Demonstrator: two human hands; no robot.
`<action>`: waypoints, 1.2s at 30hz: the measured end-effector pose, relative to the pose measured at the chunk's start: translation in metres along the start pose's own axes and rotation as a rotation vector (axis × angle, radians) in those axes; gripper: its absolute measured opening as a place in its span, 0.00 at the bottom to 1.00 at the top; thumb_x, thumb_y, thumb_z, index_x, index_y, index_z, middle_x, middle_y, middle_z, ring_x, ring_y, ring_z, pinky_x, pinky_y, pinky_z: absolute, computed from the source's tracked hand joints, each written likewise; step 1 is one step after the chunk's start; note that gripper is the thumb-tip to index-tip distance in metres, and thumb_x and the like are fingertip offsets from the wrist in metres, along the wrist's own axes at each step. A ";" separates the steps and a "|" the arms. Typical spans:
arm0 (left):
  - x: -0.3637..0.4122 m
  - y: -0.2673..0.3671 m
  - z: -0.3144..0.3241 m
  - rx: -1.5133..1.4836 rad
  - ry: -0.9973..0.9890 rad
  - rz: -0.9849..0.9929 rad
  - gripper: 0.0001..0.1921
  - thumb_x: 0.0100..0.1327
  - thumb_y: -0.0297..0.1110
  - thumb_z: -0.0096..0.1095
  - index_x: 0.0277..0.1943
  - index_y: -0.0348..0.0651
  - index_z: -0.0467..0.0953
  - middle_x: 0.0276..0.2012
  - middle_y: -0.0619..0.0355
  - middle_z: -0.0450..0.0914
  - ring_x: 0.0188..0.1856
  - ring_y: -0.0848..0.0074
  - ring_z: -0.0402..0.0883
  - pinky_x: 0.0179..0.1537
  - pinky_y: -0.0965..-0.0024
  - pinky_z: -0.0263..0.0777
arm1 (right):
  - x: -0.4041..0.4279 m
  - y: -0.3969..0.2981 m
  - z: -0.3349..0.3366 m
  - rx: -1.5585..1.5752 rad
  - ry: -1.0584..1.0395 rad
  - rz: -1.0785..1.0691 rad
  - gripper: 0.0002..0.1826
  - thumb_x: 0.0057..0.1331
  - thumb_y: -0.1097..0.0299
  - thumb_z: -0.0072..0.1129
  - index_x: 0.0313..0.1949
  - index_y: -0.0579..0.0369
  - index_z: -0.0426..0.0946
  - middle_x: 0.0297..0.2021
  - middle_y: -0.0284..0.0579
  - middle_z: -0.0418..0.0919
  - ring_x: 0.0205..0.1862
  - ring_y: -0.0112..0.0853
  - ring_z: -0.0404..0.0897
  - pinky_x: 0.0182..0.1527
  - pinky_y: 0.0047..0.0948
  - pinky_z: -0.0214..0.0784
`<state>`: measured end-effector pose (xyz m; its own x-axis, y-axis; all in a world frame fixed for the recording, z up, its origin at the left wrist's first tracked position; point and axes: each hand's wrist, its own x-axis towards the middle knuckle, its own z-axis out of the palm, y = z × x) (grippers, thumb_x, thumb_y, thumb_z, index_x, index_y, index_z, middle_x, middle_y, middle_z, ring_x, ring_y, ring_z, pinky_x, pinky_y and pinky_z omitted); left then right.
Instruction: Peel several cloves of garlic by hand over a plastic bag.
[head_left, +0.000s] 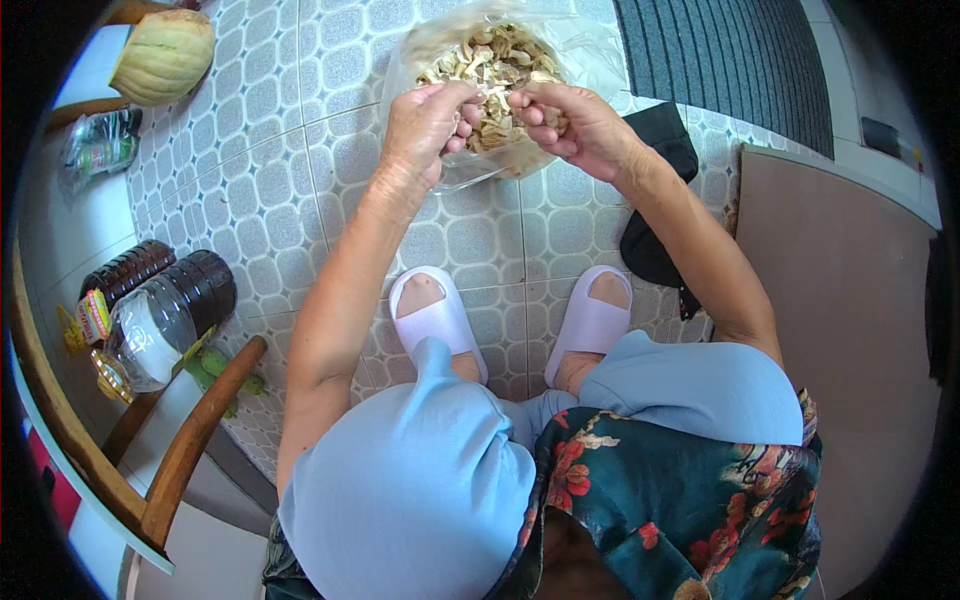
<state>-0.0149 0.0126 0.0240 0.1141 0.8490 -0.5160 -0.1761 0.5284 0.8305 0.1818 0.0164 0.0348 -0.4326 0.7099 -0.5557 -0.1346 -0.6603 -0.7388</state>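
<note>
A clear plastic bag (465, 171) stands open on the tiled floor in front of my feet, filled with pale brown dried pieces (506, 56) that look like dried mushrooms or vegetable slices. Over the bag's left part is my left hand (442, 120), its fingers curled and thumb near the index finger; a small pale bit shows at the fingers. My right hand (559, 120) is over the bag's right part, with a pale brown dried piece (553, 118) between its curled fingers. A narrow gap separates the two hands.
Large bottles of dark liquid (206, 289), green fruits (214, 364) and a wooden-framed chair or table (199, 442) are at left. A cut pale melon or pumpkin (165, 56) lies upper left, near a bagged bottle (101, 154). Black cloth items (664, 139) and a ribbed mat (727, 60) are at right.
</note>
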 end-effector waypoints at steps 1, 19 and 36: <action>0.000 0.003 -0.001 -0.055 -0.021 -0.082 0.12 0.61 0.38 0.58 0.37 0.36 0.76 0.24 0.61 0.75 0.22 0.85 0.70 0.19 0.84 0.61 | 0.000 0.001 -0.004 0.107 -0.069 -0.021 0.12 0.64 0.60 0.51 0.34 0.56 0.75 0.26 0.32 0.72 0.23 0.17 0.65 0.17 0.14 0.50; 0.000 0.007 0.010 -0.253 -0.298 -0.057 0.25 0.68 0.47 0.45 0.58 0.35 0.63 0.48 0.49 0.73 0.47 0.71 0.75 0.46 0.65 0.70 | -0.002 -0.008 0.027 -1.016 0.168 -0.451 0.18 0.59 0.54 0.59 0.44 0.52 0.79 0.26 0.46 0.80 0.28 0.33 0.79 0.34 0.29 0.71; -0.003 0.000 0.010 -0.280 -0.242 -0.003 0.14 0.61 0.26 0.55 0.49 0.27 0.70 0.43 0.51 0.77 0.43 0.69 0.80 0.44 0.74 0.77 | 0.013 0.010 0.014 -0.597 0.348 -0.550 0.16 0.62 0.60 0.57 0.40 0.61 0.79 0.24 0.40 0.81 0.25 0.20 0.77 0.29 0.21 0.69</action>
<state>-0.0053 0.0097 0.0274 0.3374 0.8394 -0.4262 -0.4320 0.5403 0.7221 0.1625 0.0163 0.0254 -0.1347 0.9880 -0.0760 0.2864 -0.0346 -0.9575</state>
